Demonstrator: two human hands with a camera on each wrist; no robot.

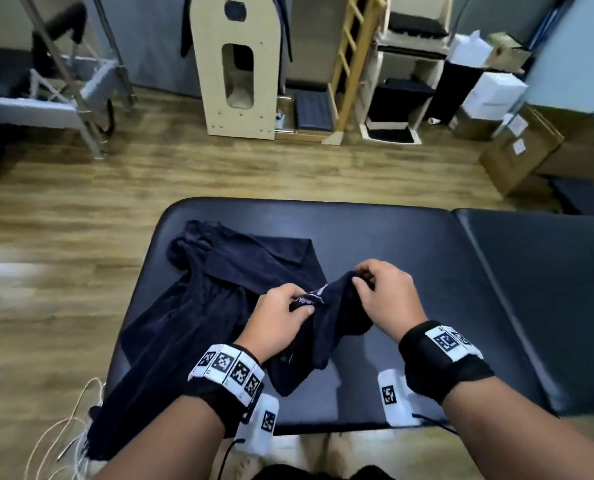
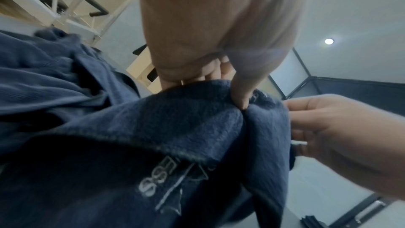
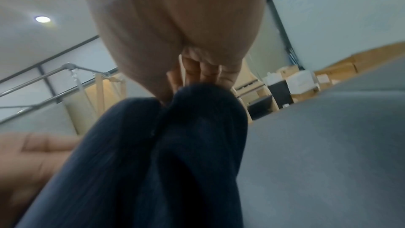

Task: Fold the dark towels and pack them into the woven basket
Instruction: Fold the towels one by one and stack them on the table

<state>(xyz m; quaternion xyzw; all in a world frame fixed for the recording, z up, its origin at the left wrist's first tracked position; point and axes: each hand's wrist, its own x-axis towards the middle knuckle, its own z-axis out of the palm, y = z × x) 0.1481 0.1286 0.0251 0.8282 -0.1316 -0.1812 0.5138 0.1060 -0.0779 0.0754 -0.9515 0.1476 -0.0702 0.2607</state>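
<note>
Black padded bench (image 1: 409, 244) carries crumpled navy towels (image 1: 198, 306); left hand (image 1: 281, 323) and right hand (image 1: 385, 292) pinch one towel's edge. Left wrist view: thumb presses cloth. Right wrist view: fingertips (image 3: 208, 74) pinch fold.

Black padded table (image 1: 427, 258), wood floor (image 1: 81, 188), cardboard boxes (image 1: 520, 150), wooden ladder (image 1: 354, 64), white cord (image 1: 56, 434)

the dark towels (image 1: 198, 317) are soft navy terry cloth, matt and a bit fuzzy, with a grey embroidered logo (image 2: 166, 185) stitched on. worktop (image 1: 409, 258) is padded black vinyl with a slight sheen. floor (image 1: 63, 216) is glossy wood-look planks, the cabinet (image 1: 240, 67) behind is pale smooth plywood, plus plain brown cardboard boxes (image 1: 520, 147)
</note>
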